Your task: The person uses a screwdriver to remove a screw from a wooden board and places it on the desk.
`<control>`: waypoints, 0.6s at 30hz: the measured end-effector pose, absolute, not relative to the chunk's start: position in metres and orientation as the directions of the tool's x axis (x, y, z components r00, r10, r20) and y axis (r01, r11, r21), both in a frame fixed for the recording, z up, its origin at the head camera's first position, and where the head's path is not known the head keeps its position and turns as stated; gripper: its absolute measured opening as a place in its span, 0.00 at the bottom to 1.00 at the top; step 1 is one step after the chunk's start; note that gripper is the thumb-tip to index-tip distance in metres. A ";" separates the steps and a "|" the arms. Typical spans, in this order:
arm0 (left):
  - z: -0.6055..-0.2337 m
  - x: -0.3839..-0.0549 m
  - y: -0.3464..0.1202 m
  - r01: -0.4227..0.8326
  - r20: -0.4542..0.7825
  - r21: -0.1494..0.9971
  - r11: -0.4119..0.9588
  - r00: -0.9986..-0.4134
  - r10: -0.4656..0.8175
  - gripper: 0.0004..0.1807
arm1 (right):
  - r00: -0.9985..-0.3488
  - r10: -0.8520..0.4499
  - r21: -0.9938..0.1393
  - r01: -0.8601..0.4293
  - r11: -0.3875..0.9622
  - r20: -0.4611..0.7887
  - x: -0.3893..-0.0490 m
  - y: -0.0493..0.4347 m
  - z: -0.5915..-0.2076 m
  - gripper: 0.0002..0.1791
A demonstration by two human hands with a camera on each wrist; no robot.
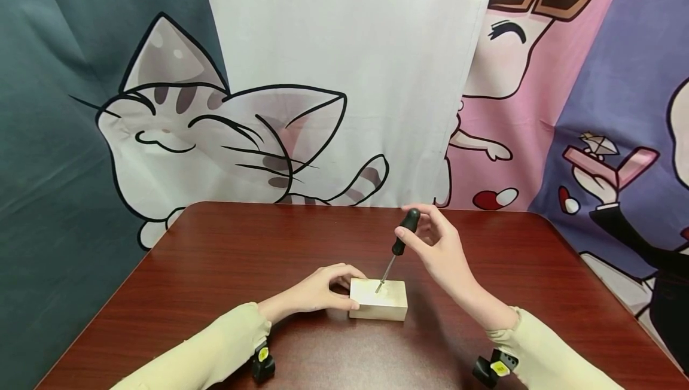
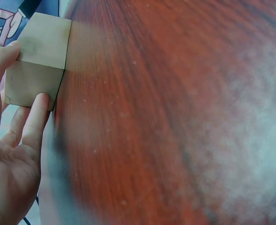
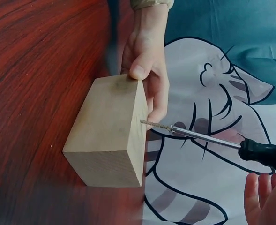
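A pale wooden block (image 1: 378, 300) lies on the table, and a thin screw (image 3: 152, 123) stands tilted with its point at the block's upper face. My left hand (image 1: 323, 288) holds the block's left end between thumb and fingers; its fingertips touch the end in the left wrist view. Above the block, my right hand (image 1: 438, 246) holds a screwdriver (image 1: 398, 245) by its black handle, thumb on one side and fingers on the other. The steel shaft (image 3: 205, 137) slants down to the screw's head, where the tip meets it. Part of the handle is cut off in the right wrist view.
The reddish-brown wooden table (image 1: 226, 258) extends around both hands. Behind its far edge hangs a cartoon-printed cloth (image 1: 344, 37). Black wrist devices (image 1: 264, 363) sit at both sleeves.
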State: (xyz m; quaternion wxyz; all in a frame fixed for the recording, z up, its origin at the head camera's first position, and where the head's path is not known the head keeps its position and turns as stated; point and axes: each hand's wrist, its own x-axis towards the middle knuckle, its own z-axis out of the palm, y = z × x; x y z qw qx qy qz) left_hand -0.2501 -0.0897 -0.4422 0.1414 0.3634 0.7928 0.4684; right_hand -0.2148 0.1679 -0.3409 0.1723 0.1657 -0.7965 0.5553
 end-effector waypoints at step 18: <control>-0.445 -0.252 -0.091 0.457 0.127 0.840 0.293 -0.690 0.712 0.23 | -0.895 -0.068 -0.833 -0.437 0.339 0.441 -0.216 0.171 -0.342 0.20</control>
